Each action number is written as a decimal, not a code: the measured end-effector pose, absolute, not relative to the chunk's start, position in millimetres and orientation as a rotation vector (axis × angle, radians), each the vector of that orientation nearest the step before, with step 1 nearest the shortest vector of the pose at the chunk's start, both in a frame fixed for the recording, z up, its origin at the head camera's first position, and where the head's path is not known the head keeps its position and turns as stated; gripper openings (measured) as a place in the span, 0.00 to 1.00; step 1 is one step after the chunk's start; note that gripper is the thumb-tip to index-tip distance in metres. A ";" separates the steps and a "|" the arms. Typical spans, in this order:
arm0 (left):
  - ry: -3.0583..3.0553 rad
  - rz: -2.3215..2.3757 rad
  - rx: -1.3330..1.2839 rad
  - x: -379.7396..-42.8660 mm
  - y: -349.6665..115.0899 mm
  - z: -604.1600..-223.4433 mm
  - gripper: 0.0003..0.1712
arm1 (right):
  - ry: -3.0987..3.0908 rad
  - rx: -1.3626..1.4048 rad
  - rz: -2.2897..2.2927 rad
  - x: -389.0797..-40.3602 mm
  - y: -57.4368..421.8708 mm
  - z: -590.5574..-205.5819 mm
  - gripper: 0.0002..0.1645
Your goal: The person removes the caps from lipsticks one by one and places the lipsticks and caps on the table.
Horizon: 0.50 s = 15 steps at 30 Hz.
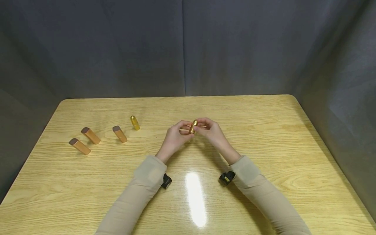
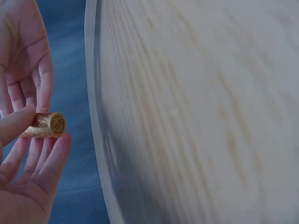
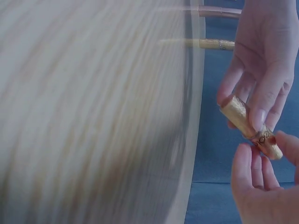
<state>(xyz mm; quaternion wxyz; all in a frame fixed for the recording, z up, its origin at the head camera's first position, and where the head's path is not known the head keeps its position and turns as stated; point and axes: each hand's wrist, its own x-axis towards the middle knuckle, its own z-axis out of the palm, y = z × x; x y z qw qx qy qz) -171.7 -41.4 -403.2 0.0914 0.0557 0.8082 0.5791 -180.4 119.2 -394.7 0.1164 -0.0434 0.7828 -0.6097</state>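
A gold tube (image 1: 193,127) is held above the wooden table (image 1: 264,130), near the centre of the head frame, pinched between thumb and fingers of both the left hand (image 1: 173,138) and the right hand (image 1: 215,135). The likeliest mishap is judged to be a drop: the surface looks smooth, only fingertips are used, and if one grip were eased before the other was firm, the tube could be let slip and be sent rolling. A tumble among the standing pieces at the left of the frame, a second gold tube (image 1: 135,123) and three brown tubes (image 1: 119,134), could be caused by a careless sweep of the left sleeve (image 1: 138,192). In the head view the long axis is tilted steeply, the rounded end being pointed towards the top and slightly right; in the right wrist view it is slanted from upper left, where the flat end is seen, to lower right.
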 end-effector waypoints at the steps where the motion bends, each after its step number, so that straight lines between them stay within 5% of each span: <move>1: 2.394 1.721 0.162 -171.3 -40.8 -403.2 0.24 | 2.271 -0.107 -1.807 -180.5 119.1 -395.0 0.24; 15: 2.360 1.695 0.110 -169.5 -38.2 -403.5 0.24 | 2.112 0.004 -1.955 -182.4 120.3 -398.1 0.20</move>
